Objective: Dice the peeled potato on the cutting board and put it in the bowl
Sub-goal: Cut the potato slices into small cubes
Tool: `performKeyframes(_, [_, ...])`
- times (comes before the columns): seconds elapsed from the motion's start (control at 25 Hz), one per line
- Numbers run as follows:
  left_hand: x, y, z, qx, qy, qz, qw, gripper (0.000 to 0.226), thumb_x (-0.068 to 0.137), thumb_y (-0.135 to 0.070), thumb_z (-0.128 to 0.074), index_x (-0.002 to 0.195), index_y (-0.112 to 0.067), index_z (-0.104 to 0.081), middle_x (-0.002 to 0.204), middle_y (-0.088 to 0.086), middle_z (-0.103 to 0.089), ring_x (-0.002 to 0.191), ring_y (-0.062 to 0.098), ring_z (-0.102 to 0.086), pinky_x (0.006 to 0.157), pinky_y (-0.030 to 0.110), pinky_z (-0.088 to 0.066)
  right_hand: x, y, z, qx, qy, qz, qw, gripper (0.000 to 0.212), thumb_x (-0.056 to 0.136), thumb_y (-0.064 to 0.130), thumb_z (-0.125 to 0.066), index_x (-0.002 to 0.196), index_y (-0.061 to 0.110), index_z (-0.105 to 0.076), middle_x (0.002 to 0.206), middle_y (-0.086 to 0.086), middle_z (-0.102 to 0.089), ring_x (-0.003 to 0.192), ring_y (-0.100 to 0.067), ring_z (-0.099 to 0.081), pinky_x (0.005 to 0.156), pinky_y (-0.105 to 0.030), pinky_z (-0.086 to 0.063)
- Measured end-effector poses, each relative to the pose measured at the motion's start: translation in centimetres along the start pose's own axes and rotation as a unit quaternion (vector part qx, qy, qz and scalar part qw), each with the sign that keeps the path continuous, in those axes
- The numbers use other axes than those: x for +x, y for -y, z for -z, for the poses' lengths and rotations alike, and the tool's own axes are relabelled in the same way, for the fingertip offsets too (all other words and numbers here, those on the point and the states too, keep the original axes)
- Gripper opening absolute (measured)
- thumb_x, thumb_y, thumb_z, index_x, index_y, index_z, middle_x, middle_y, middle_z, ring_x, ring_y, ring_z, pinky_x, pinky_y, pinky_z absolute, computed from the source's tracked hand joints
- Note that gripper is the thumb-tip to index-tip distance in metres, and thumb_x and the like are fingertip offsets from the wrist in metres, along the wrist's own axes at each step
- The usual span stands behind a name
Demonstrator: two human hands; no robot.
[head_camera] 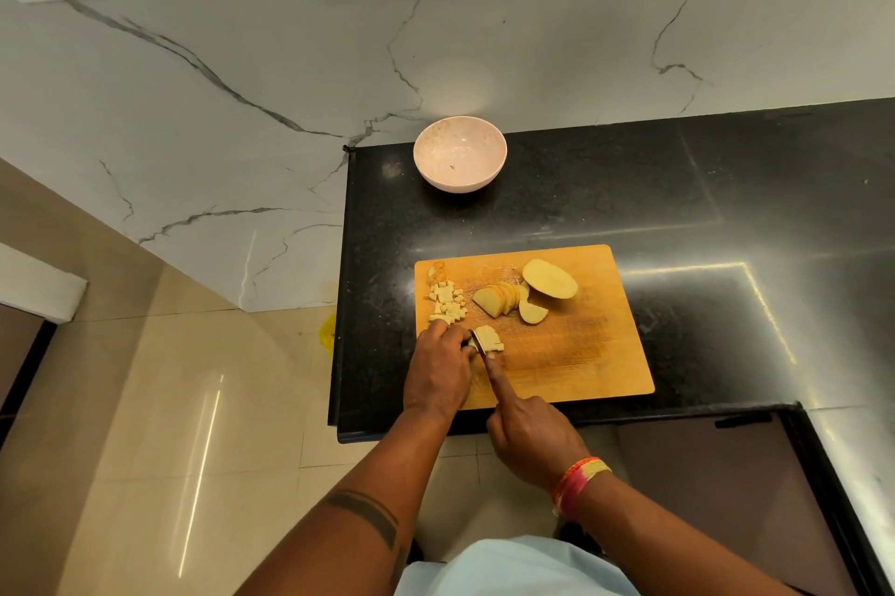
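On the near left part of the wooden cutting board [571, 353], the head view shows both hands at work on a small stack of potato slices [488, 337]. The left hand [441, 370] has its fingers curled down onto the left side of that stack, holding it against the board. The right hand [530, 435] grips a knife [477, 343], forefinger stretched along its back, the blade standing across the stack just beside the left fingertips. Diced cubes [446, 302] lie in a loose heap at the board's far left edge. Near the middle a fan of slices [499, 299] leans beside a potato half [549, 278] lying cut face up. Beyond the board, well apart on the black counter [726, 208], stands the pale bowl [460, 155], with no potato in it.
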State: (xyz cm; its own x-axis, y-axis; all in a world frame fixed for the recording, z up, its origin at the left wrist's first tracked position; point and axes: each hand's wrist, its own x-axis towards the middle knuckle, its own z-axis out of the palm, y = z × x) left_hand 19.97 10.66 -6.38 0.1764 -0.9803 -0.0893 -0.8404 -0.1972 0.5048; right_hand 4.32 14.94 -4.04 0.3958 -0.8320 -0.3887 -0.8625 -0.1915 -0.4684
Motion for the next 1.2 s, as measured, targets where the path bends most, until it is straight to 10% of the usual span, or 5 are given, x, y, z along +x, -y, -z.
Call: performKeyframes(1.2, [1.3,1.0,0.6,-0.006,-0.024,0.044,0.999,0.018,0.100,-0.034,-0.055,0.113,-0.021,-0.053,0.109,0.000,-0.057,0.095,0.015,-0.055,0.076,0.032,-0.054,2.7,1.9,-1.2,0.033,-0.023,0.008,0.999,0.076,0.102,0.031,-0.033,0.158,0.030,0.019,0.067,0.001,-0.055,0.053,-0.016,-0.051,0.050,-0.034,-0.041])
